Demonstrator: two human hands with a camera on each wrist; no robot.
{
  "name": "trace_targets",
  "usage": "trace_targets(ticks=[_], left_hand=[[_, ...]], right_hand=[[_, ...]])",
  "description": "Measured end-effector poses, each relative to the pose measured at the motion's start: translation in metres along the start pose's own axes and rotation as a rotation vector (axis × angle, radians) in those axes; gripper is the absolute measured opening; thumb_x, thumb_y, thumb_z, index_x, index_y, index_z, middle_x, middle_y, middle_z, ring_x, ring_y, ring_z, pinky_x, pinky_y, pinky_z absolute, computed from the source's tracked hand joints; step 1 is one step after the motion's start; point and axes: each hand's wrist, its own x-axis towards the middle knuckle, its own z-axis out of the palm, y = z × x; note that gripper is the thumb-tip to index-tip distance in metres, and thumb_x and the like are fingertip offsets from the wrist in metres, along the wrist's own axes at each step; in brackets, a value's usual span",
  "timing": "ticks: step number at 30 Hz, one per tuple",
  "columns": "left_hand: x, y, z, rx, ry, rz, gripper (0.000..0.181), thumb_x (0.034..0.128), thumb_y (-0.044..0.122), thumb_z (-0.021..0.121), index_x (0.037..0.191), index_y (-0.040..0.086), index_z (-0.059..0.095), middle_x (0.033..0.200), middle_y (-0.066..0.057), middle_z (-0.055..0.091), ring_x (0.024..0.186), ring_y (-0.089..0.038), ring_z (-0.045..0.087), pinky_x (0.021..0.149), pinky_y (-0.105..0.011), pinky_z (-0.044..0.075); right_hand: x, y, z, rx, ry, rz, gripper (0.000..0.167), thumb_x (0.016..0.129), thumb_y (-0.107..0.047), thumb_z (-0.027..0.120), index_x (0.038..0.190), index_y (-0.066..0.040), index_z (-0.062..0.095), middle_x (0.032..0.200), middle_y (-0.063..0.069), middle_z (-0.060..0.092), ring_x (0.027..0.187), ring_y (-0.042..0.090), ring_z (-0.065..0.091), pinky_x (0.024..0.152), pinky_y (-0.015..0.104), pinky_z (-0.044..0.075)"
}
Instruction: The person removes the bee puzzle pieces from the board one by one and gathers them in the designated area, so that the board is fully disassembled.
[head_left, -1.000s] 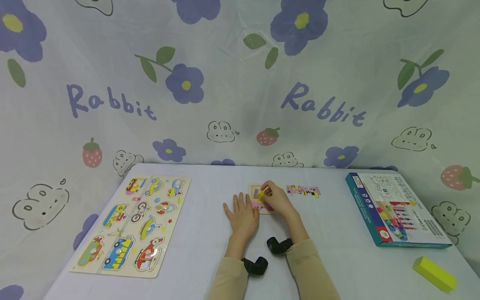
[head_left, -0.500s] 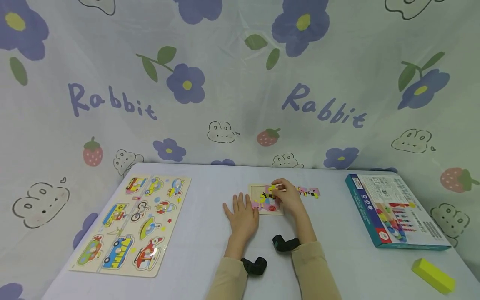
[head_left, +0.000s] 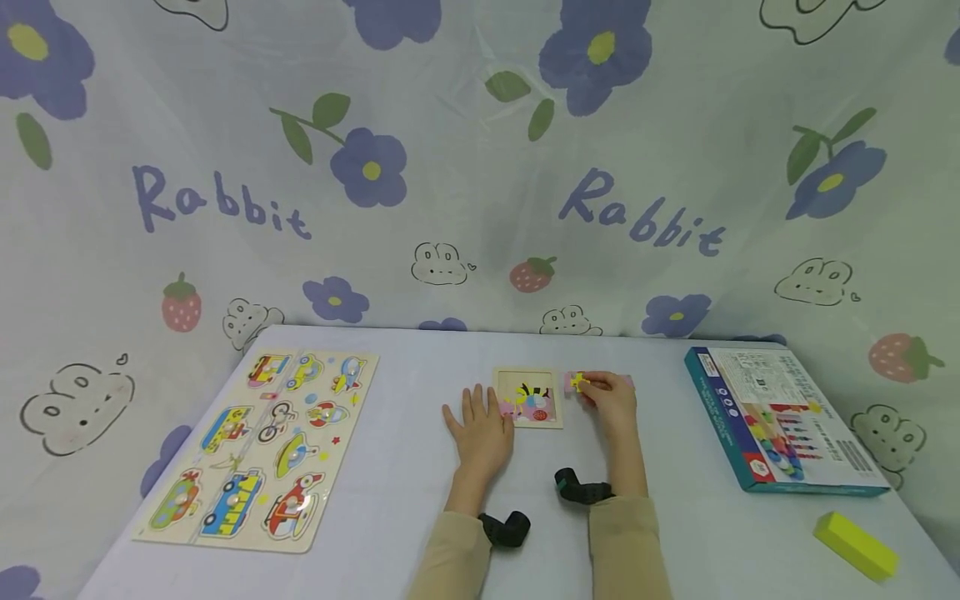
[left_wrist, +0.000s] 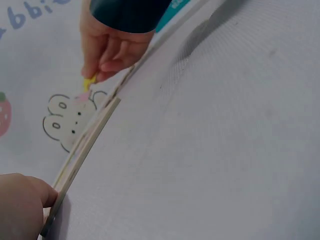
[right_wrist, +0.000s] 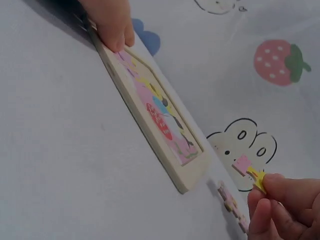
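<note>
A small wooden puzzle tray (head_left: pixel 527 372) with pink pieces in its lower part lies mid-table. The left hand (head_left: pixel 482 437) rests flat with fingers spread at its left edge; in the right wrist view, fingertips of that hand (right_wrist: pixel 111 25) press on one end of the tray (right_wrist: pixel 175 182). To the right of the tray, the right hand (head_left: pixel 613 404) pinches a pink and yellow puzzle piece (head_left: pixel 577 382), held up off the table in the right wrist view. Loose pink pieces (right_wrist: pixel 231 204) lie beyond the tray, partly covered by the right hand in the head view.
A large vehicle puzzle board (head_left: pixel 258 450) lies at the left. On the right side are a flat teal-edged box (head_left: pixel 787 421) and a yellow block (head_left: pixel 855 546). A patterned cloth (head_left: pixel 465 167) hangs behind the table.
The right hand has moved right from over the tray with a yellow-marked piece, uncovering the tray's upper right part. The left hand has stayed at the tray's left edge.
</note>
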Motion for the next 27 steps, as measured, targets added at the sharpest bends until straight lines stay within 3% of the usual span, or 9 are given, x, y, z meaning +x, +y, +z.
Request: trace_targets(ticks=[5,10,15,27], left_hand=[[0.001,-0.001,0.002,-0.009,0.002,-0.002,0.056,0.0932,0.033,0.044,0.139,0.002,0.039,0.145,-0.019,0.031,0.137,-0.037,0.019,0.102,-0.066,0.004],[0.000,-0.001,0.002,-0.012,0.019,0.005,0.055,0.0934,0.032,0.044,0.139,0.001,0.039,0.144,-0.019,0.032,0.137,-0.037,0.020,0.102,-0.066,0.004],[-0.001,-0.001,0.002,-0.013,0.025,0.011,0.054,0.0937,0.031,0.044,0.138,0.000,0.040,0.144,-0.020,0.033,0.136,-0.038,0.021,0.102,-0.066,0.004],[-0.001,0.000,0.001,-0.014,0.008,0.003,0.055,0.0940,0.033,0.043,0.139,0.001,0.039,0.145,-0.019,0.031,0.137,-0.037,0.019,0.102,-0.066,0.004]], right_hand=[[-0.004,0.007,-0.002,0.052,0.079,0.032,0.029,0.082,0.000,0.065,0.109,0.008,0.060,0.083,0.006,0.062,0.060,0.002,0.058,0.058,0.014,0.049],[-0.008,0.010,-0.003,0.015,0.138,0.046,0.025,0.081,-0.002,0.067,0.105,0.007,0.064,0.090,0.014,0.064,0.059,0.002,0.058,0.057,0.012,0.049],[-0.011,0.010,-0.004,-0.054,0.143,0.056,0.025,0.082,-0.006,0.067,0.104,0.006,0.065,0.095,0.019,0.064,0.056,0.002,0.057,0.052,0.012,0.047],[-0.011,0.008,-0.004,-0.101,0.147,0.075,0.023,0.082,-0.010,0.067,0.102,0.002,0.068,0.087,0.012,0.065,0.053,0.003,0.056,0.051,0.013,0.047]])
